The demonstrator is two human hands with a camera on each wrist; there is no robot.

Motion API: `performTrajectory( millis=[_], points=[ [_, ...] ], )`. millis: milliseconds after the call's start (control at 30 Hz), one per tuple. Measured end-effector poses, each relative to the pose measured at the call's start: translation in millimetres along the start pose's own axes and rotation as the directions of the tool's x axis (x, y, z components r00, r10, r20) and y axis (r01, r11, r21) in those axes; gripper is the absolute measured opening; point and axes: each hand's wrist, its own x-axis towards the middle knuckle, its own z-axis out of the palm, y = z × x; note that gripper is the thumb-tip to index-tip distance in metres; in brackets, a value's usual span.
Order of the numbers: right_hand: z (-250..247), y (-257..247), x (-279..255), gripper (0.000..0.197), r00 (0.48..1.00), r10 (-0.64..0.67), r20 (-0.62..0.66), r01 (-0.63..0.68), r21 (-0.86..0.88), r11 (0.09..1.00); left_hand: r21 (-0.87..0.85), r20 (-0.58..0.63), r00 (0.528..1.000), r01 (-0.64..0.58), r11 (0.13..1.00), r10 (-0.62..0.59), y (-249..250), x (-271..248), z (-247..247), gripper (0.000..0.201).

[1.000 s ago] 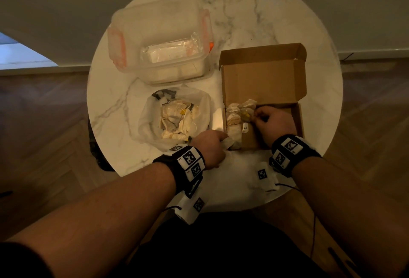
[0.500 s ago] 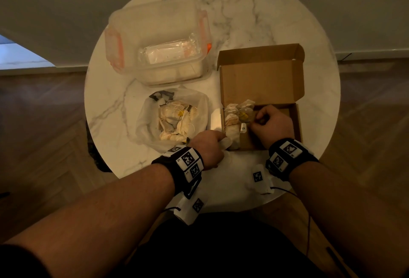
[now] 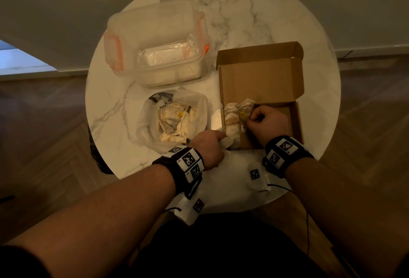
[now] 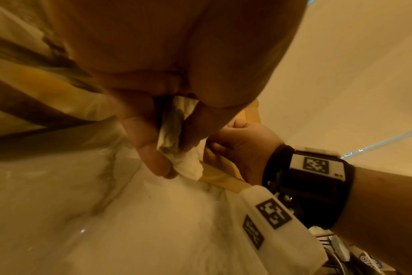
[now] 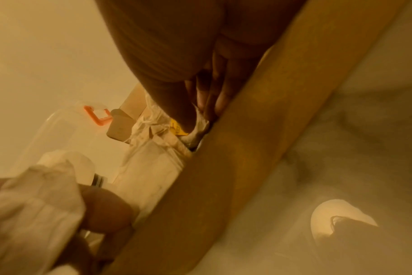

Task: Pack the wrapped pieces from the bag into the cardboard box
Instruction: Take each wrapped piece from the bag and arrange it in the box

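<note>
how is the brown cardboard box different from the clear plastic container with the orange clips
The brown cardboard box is opaque, with its lid flap standing open; the clear plastic container with orange clips is see-through, and whether it is lidded cannot be told. The box holds wrapped pieces that the right hand pinches; no hand touches the container. The box sits right of the container. Both rest on the round marble table.

Matt cardboard box [image 3: 261, 83], crinkled paper wrapped pieces [image 3: 232, 120], glossy marble table [image 3: 243, 12].
</note>
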Motion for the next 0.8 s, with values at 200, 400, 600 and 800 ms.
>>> performTrajectory(
  millis=[200, 400, 600, 800],
  points=[
    [-22, -8, -9, 0.012, 0.996, -0.033, -0.082, 0.037, 0.047, 0.998, -0.468, -0.172, 0.984, -0.115, 0.876, 0.037, 0, -10, -6, 0.041],
    [-53, -39, -39, 0.016, 0.975, -0.131, 0.179, 0.069, 0.314, 0.947, -0.95, -0.133, 0.99, -0.113, 0.291, -0.048, 19, -6, -19, 0.034],
    [-61, -49, -39, 0.008, 0.964, -0.216, 0.155, 0.14, 0.393, 0.909, -0.958, -0.163, 0.987, -0.161, 0.238, 0.011, 38, -12, -25, 0.029],
    [-66, -30, -34, 0.008, 0.985, -0.154, 0.077, 0.117, 0.355, 0.928, -0.664, -0.283, 0.958, -0.226, 0.713, 0.041, 23, -17, -26, 0.018]
  ],
)
